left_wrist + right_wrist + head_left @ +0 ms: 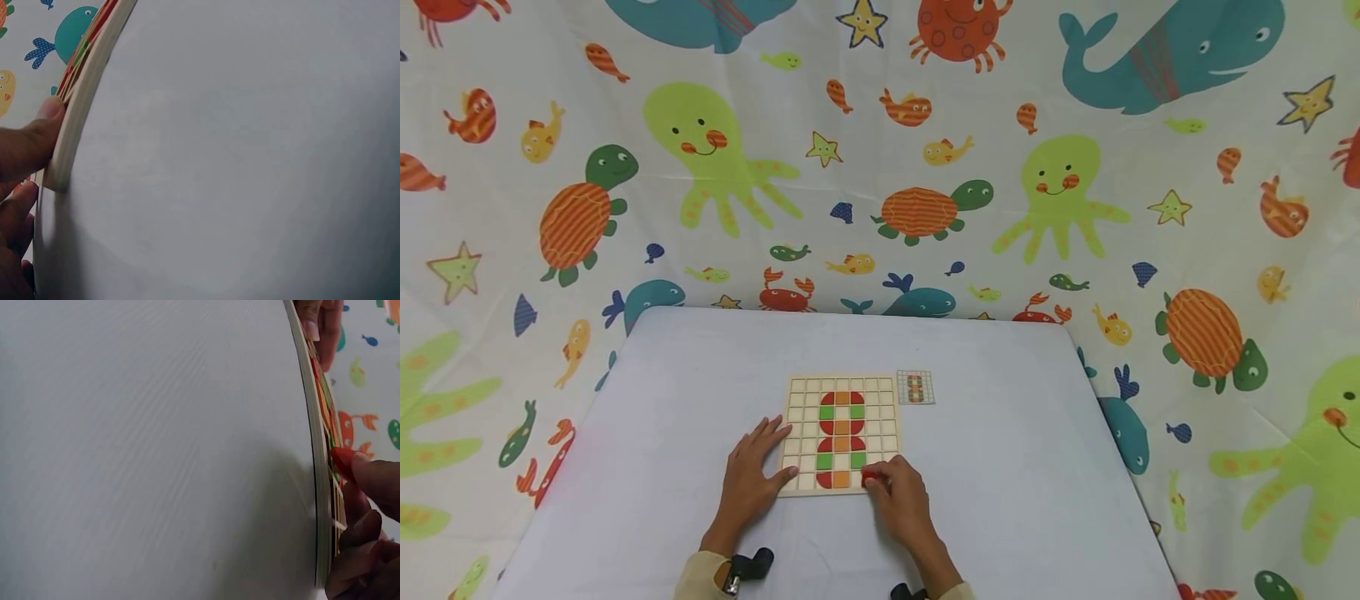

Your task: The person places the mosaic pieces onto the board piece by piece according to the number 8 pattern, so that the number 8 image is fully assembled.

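Observation:
A square wooden grid board lies on the table, with red, orange and green tiles set in its middle columns as a figure like an 8. At the board's left edge rests my left hand, its thumb on the front left corner area and its fingers extended along the side. Between thumb and finger, my right hand pinches a small red tile over the bottom row, just right of the orange tile. My right fingers partly cover that tile and the board's front right corner.
A small pattern card printed with a similar figure lies beside the board's upper right corner. The white table extends around the board. Behind it hangs a cloth printed with sea animals.

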### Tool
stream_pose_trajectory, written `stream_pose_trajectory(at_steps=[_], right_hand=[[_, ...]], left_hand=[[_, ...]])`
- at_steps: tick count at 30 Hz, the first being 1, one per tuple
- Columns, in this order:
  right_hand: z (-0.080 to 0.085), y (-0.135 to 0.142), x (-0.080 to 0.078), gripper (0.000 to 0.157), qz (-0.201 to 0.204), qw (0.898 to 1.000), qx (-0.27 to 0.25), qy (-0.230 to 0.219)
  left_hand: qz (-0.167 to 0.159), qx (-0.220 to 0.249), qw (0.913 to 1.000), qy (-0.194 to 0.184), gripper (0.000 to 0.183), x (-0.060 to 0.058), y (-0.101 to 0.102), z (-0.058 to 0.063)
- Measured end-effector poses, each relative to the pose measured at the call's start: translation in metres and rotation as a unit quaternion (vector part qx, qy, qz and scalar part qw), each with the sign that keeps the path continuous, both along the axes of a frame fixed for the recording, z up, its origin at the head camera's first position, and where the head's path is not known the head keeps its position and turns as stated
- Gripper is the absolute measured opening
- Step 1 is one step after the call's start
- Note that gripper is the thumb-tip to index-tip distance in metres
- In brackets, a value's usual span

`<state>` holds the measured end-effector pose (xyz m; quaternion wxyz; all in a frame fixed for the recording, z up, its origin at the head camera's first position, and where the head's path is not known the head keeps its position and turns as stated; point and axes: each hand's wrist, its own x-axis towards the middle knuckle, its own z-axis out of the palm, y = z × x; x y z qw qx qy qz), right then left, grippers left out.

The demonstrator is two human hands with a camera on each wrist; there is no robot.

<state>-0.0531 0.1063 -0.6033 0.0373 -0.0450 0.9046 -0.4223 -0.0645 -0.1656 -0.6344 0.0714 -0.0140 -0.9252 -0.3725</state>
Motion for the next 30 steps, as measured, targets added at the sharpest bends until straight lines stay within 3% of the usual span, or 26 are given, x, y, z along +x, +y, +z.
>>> stream_pose_trajectory(at_steps=[9,22,30], right_hand=[[0.004,-0.014,-0.006,0.017,-0.026,0.998,0.049,-0.001],[0.007,-0.017,-0.009,0.02,-0.063,0.995,0.078,-0.001],[0.004,-0.009,-0.007,0.017,-0.039,0.998,0.052,-0.006]], left_hand=[[-0.006,0.0,0.9996,0.028,0.073,0.0,0.004,-0.002],[-0.031,0.009,0.9995,0.0,0.074,-0.009,0.011,-0.003],[-0.028,0.014,0.9995,-0.001,0.073,-0.007,0.013,-0.002]])
